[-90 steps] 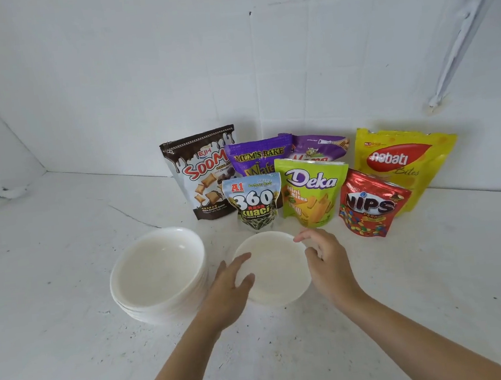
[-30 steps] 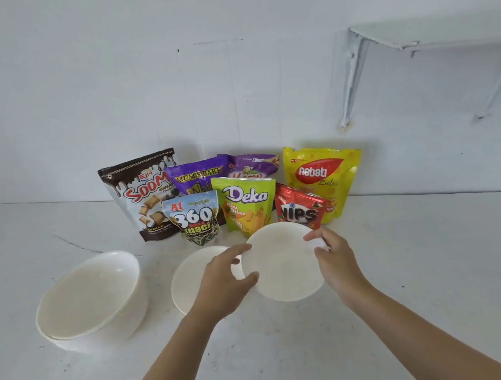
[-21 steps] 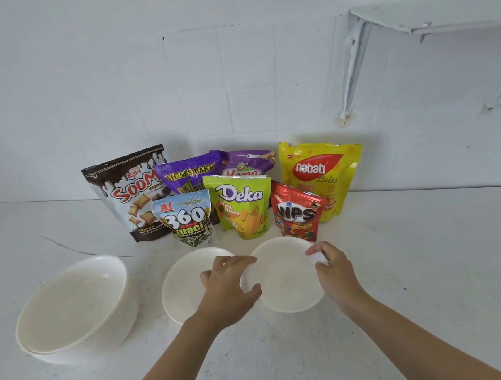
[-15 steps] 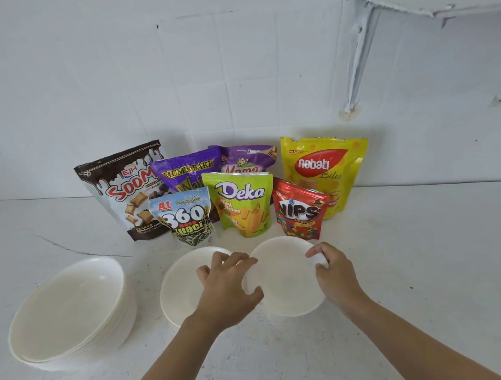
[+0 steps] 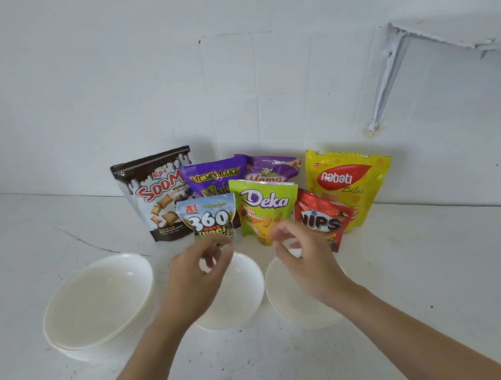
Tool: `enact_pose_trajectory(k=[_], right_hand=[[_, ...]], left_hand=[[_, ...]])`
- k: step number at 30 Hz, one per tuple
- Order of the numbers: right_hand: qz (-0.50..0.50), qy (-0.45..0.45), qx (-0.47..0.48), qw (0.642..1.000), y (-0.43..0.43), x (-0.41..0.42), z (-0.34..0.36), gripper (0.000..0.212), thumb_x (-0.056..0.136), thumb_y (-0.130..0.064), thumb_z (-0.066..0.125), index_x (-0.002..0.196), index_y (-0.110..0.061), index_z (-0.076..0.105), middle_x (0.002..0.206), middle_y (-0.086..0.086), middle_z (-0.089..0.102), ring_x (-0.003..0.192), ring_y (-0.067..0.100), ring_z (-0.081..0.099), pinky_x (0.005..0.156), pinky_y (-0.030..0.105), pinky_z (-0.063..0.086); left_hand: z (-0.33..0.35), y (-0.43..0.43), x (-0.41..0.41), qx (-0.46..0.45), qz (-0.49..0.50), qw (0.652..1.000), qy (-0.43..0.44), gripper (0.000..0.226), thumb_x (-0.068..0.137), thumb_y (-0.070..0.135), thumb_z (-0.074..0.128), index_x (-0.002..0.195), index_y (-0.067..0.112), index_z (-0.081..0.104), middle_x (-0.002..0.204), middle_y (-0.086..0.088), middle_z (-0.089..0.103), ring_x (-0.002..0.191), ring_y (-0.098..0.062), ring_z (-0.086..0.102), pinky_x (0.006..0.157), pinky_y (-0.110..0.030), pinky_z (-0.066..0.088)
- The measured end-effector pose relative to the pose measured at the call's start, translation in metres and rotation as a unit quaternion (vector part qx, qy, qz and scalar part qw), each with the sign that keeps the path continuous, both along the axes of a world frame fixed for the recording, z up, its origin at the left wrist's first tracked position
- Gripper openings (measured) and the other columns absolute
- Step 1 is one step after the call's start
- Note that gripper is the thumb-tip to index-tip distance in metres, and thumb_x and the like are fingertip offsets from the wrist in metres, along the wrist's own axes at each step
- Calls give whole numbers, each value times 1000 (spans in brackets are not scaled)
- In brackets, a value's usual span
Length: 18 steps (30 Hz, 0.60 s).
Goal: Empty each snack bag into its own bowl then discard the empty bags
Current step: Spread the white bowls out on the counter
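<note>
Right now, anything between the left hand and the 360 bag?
Nothing visible. The left hand hovers over a bowl, its fingertips at the lower edge of the 360 bag; contact unclear.

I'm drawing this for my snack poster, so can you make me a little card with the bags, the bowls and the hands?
Bags: seven, standing by the wall
Back row: Soom bag, Mum's Bake bag, Mama bag, Nabati bag
Front row: A1 360 bag, Deka bag, Nips bag
Bowls: stack of bowls on the left; middle bowl and right bowl side by side; nothing seen inside
Hands: left hand and right hand above the two single bowls, fingers loosely curled, holding nothing, blurred
</note>
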State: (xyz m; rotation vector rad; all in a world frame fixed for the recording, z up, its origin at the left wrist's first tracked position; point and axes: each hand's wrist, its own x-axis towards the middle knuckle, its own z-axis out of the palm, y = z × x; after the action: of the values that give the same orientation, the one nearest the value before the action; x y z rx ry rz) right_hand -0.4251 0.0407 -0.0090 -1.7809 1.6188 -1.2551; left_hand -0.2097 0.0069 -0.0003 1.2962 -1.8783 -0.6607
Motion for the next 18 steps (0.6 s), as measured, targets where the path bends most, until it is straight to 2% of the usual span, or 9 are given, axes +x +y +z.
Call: enact_pose_trajectory(k=[2,5,7,9,11,13,16,18], right_hand=[[46,-23,-10,999,-6,27,11,9,96,-13,62,100,-20,65,96,-13,68,94,7,64,79,19,50],[82,-39,1,996,-17,70,18,7,97,-12,61,99,-17,65,90,-10,67,85,9,62,70,22,51],[92,-47,14,995,-26,98,16,7,96,-12,61,98,-18,65,88,-8,67,82,9,62,69,24,51],[100,-51,46,993,-34,124,9,8,96,-14,60,99,-20,64,90,-7,66,85,8,61,71,18,49],[112,-45,89,989,-40,147,0,7,97,-21,59,103,-23,63,97,-5,64,91,8,59,74,14,46],[119,-32,119,985,-45,167,-10,10,98,-27,59,107,-28,63,107,-1,61,100,10,58,82,18,46],[117,-29,141,983,-50,194,-19,11,97,-31,60,108,-31,64,111,2,57,103,11,57,90,24,46],[103,-14,152,983,-52,207,-24,12,95,-32,63,107,-31,63,110,4,57,99,12,58,89,26,47]], left_hand=[[17,1,30,-6,44,998,38,9,94,25,69,95,34,70,65,5,60,70,-9,57,61,-9,40],[29,4,81,-17,109,993,46,9,93,23,69,92,32,70,62,4,60,62,-9,54,59,-15,40],[26,4,118,-13,158,987,15,12,92,22,70,93,34,69,71,6,64,70,-10,58,66,-22,44],[16,3,152,-8,196,980,-38,15,90,22,71,95,36,67,86,8,64,84,-15,59,74,-31,46],[5,4,180,16,225,969,-102,17,89,26,72,103,35,68,101,6,58,102,-24,56,87,-39,47],[-5,5,198,57,243,957,-149,21,89,29,73,110,32,68,112,2,51,115,-30,49,95,-41,42],[-15,2,215,118,234,951,-163,25,89,33,72,113,33,66,120,-2,49,115,-28,52,96,-39,44],[-17,-1,222,144,216,954,-148,26,87,33,75,111,34,66,118,0,51,105,-23,60,91,-38,50]])
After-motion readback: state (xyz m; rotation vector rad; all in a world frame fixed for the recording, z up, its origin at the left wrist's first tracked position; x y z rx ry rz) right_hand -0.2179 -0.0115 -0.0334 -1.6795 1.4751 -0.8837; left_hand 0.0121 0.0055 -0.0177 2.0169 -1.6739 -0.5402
